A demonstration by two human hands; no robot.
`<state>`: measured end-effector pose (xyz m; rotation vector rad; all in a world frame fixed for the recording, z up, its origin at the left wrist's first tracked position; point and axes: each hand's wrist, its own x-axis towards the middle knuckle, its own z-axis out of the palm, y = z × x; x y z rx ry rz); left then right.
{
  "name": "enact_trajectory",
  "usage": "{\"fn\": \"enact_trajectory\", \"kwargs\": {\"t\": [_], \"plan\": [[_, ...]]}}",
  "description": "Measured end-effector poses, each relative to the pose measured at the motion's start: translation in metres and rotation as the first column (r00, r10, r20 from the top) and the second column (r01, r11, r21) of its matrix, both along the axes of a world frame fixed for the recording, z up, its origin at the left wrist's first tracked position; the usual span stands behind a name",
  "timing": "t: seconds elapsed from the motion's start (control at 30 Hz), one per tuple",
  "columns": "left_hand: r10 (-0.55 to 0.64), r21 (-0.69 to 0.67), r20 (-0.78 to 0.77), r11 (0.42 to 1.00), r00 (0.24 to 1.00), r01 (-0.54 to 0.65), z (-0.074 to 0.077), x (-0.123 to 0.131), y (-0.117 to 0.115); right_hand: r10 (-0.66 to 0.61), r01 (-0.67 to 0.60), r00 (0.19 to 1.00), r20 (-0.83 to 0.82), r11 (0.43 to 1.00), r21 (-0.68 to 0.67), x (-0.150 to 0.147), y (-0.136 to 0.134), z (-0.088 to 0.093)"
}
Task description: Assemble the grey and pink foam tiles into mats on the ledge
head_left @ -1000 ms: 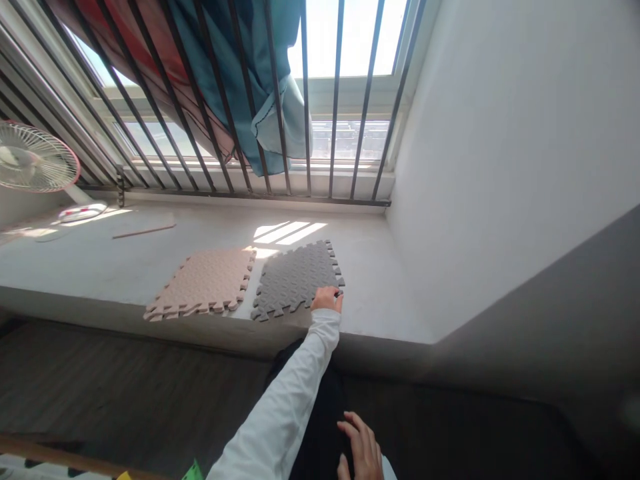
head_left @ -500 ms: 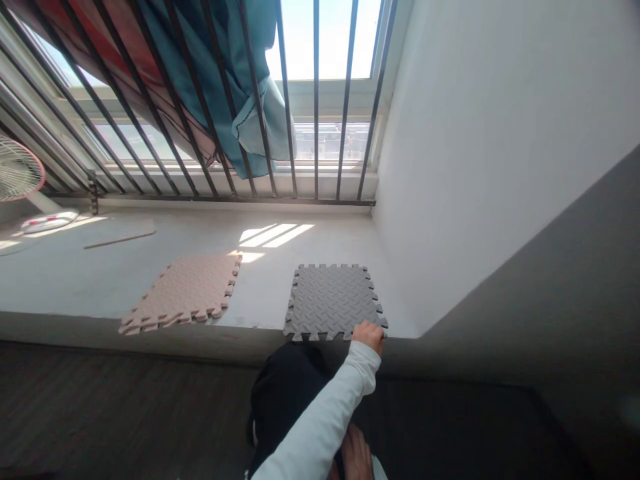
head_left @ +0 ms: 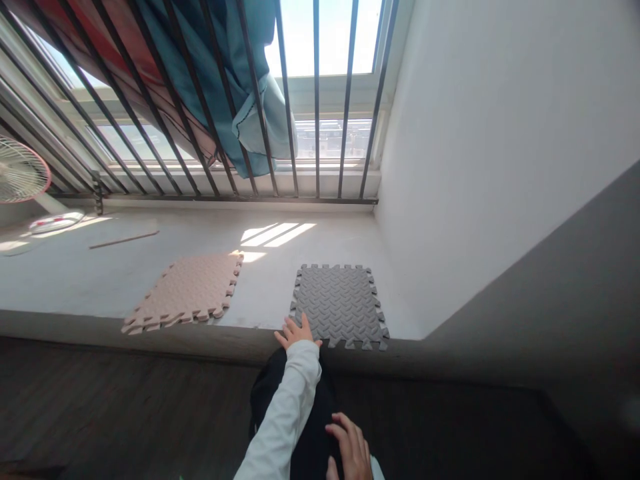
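Observation:
A grey foam puzzle mat (head_left: 337,300) with toothed edges lies on the white ledge, its near edge sticking out slightly over the front. My left hand (head_left: 299,333), in a white sleeve, is at the mat's near left corner with fingers spread; it holds nothing, and I cannot tell whether it presses on the mat. Lower down, beside my dark-clothed leg (head_left: 313,427), my right hand (head_left: 351,447) has loosely bent, parted fingers and nothing in them. To the left rests a pink foam puzzle mat (head_left: 193,288), apart from the grey one, with more than one layer visible along its edges.
A thin stick (head_left: 125,240) lies on the ledge (head_left: 60,280) at left, near a fan (head_left: 23,170). Metal bars (head_left: 317,133) and a hanging blue and red cloth (head_left: 220,73) stand before the window. A white wall (head_left: 465,167) bounds the right side.
My left hand has moved from the grey mat's near right corner to its near left corner and spread its fingers. The mat has turned slightly. My right hand shows more and its fingers have parted.

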<state>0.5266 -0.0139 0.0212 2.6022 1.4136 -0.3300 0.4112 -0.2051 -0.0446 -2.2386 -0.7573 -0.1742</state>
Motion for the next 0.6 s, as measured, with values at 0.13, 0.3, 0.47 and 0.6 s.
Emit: {"fn": "enact_trajectory", "kwargs": {"t": [0.13, 0.3, 0.47, 0.6], "plan": [[0.009, -0.069, -0.083, 0.998, 0.997, -0.015, 0.005, 0.001, 0.002, 0.004, -0.004, 1.000, -0.005, 1.000, -0.001, 0.000, 0.000, 0.001], [-0.051, 0.024, -0.001, 0.998, 0.999, 0.051, 0.009, 0.000, -0.008, -0.005, 0.005, 1.000, -0.005, 1.000, -0.011, 0.000, 0.000, 0.000], [-0.095, 0.049, 0.047, 0.994, 0.994, 0.093, 0.007, 0.006, -0.016, -0.003, 0.005, 0.998, -0.060, 0.999, 0.032, 0.000, -0.001, -0.001], [-0.168, 0.062, 0.121, 0.985, 0.978, 0.161, 0.000, 0.012, -0.024, 0.026, -0.021, 0.996, -0.080, 0.998, 0.066, 0.002, -0.002, -0.003]]}}
